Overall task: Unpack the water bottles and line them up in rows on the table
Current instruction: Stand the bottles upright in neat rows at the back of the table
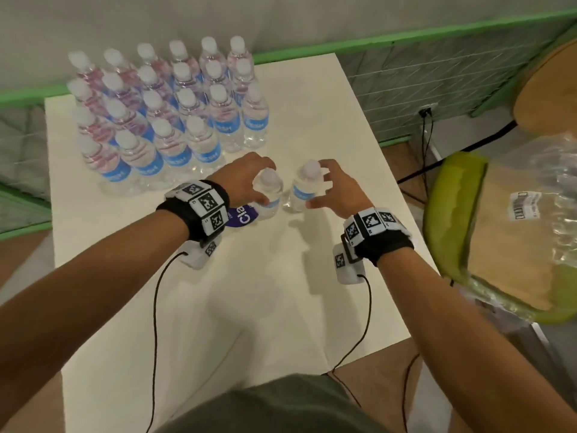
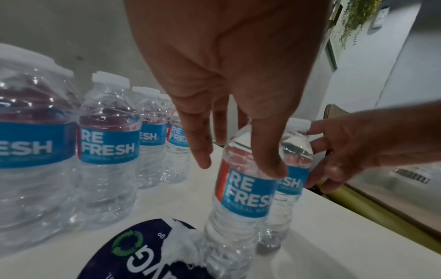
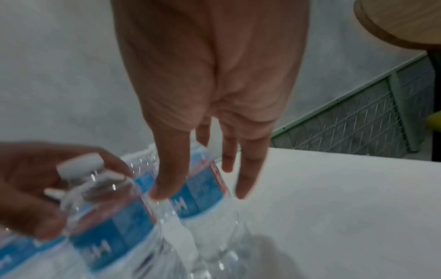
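Note:
Several clear water bottles with blue labels (image 1: 162, 114) stand in rows at the far left of the white table (image 1: 249, 292). Two more bottles stand side by side in front of the rows. My left hand (image 1: 248, 178) grips the left bottle (image 1: 270, 195) (image 2: 241, 190) from above, thumb on its label and fingers round its neck. My right hand (image 1: 335, 189) reaches over the right bottle (image 1: 304, 185) (image 3: 200, 190) with fingers spread and straight. Its thumb touches the label; the other fingers hang just past the bottle.
A purple round sticker (image 1: 243, 217) lies on the table under my left wrist. A green chair (image 1: 449, 189) holding crumpled clear plastic wrap (image 1: 530, 195) stands right of the table. A round wooden table (image 1: 549, 89) and a green mesh fence (image 1: 406, 35) lie beyond.

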`<action>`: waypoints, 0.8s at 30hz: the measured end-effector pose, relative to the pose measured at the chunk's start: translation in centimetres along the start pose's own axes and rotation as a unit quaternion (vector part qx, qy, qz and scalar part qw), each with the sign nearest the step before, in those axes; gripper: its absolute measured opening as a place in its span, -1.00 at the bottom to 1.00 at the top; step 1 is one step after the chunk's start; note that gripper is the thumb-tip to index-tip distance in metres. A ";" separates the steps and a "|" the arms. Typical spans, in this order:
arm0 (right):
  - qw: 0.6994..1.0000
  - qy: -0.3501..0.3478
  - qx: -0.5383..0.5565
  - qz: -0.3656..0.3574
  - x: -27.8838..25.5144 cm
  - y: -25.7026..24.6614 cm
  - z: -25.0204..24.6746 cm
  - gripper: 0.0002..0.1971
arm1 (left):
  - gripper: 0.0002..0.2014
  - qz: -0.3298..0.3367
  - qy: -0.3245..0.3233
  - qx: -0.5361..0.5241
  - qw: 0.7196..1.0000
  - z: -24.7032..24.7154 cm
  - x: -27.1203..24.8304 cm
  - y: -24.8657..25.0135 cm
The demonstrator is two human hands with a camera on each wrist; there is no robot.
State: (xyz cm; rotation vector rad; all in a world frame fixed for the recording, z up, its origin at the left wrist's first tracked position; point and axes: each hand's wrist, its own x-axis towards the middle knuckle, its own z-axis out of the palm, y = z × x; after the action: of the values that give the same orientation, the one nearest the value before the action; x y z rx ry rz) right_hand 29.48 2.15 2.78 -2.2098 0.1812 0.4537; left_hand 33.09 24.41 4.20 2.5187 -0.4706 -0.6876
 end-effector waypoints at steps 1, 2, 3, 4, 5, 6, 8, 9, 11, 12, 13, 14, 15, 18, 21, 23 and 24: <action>1.000 0.017 0.024 -0.004 0.3 0.3 0.5 -0.30 | -0.41 0.004 0.003 -0.001 1.000 0.0 0.2 -0.2; 0.998 0.033 0.047 -0.009 0.8 0.3 0.9 -0.35 | -0.44 0.003 0.010 -0.006 1.000 0.0 0.4 -0.4; 0.997 0.042 0.069 -0.016 1.4 0.1 1.2 -0.38 | -0.46 -0.003 0.018 -0.014 1.000 -0.1 0.7 -0.5; 0.995 0.041 0.088 -0.025 2.2 -0.3 1.4 -0.40 | -0.47 -0.012 0.029 -0.025 0.999 -0.2 1.0 -0.7; 0.994 0.035 0.098 -0.036 3.1 -0.8 1.6 -0.41 | -0.48 -0.023 0.042 -0.035 0.998 -0.5 1.2 -1.0; 0.994 0.025 0.101 -0.044 4.0 -1.3 1.8 -0.39 | -0.48 -0.029 0.059 -0.044 0.997 -0.8 1.5 -1.2; 0.993 -0.004 0.107 -0.048 5.6 -2.2 2.0 -0.31 | -0.46 -0.032 0.090 -0.063 0.993 -1.8 2.1 -1.6; 0.993 -0.017 0.110 -0.043 6.3 -2.4 2.2 -0.26 | -0.46 -0.034 0.099 -0.068 0.992 -2.3 2.3 -1.7; 0.995 -0.022 0.090 -0.036 7.7 -2.7 2.6 -0.23 | -0.46 -0.045 0.103 -0.070 0.991 -3.2 2.8 -2.0; 0.996 -0.017 0.080 -0.037 8.3 -2.7 2.9 -0.26 | -0.45 -0.050 0.100 -0.070 0.991 -3.5 2.9 -2.1; 0.996 -0.011 0.077 -0.034 8.7 -2.8 3.1 -0.30 | -0.46 -0.055 0.095 -0.072 0.991 -3.7 3.1 -2.2; 0.996 -0.007 0.082 -0.031 9.1 -2.8 3.2 -0.33 | -0.47 -0.057 0.090 -0.074 0.992 -3.8 3.2 -2.3; 0.996 -0.007 0.087 -0.029 9.4 -2.9 3.2 -0.34 | -0.49 -0.058 0.086 -0.077 0.992 -3.9 3.3 -2.3; 0.995 -0.026 0.089 -0.034 10.3 -3.0 3.0 -0.36 | -0.54 -0.064 0.083 -0.098 0.990 -4.4 3.4 -2.2; 0.995 -0.037 0.078 -0.043 11.2 -3.3 2.8 -0.34 | -0.56 -0.051 0.083 -0.086 0.991 -5.5 3.7 -2.0; 0.995 -0.042 0.074 -0.046 11.7 -3.5 2.8 -0.34 | -0.56 -0.043 0.097 -0.083 0.991 -6.6 3.7 -2.0; 0.995 -0.043 0.070 -0.050 11.9 -3.7 2.8 -0.34 | -0.56 -0.042 0.110 -0.083 0.990 -7.2 3.7 -2.1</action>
State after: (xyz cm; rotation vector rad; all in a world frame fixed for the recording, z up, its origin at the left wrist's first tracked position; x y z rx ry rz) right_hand 40.77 6.95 -0.73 -2.0474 0.0552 0.4659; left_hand 40.47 27.08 7.10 2.4288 -0.2214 -0.4505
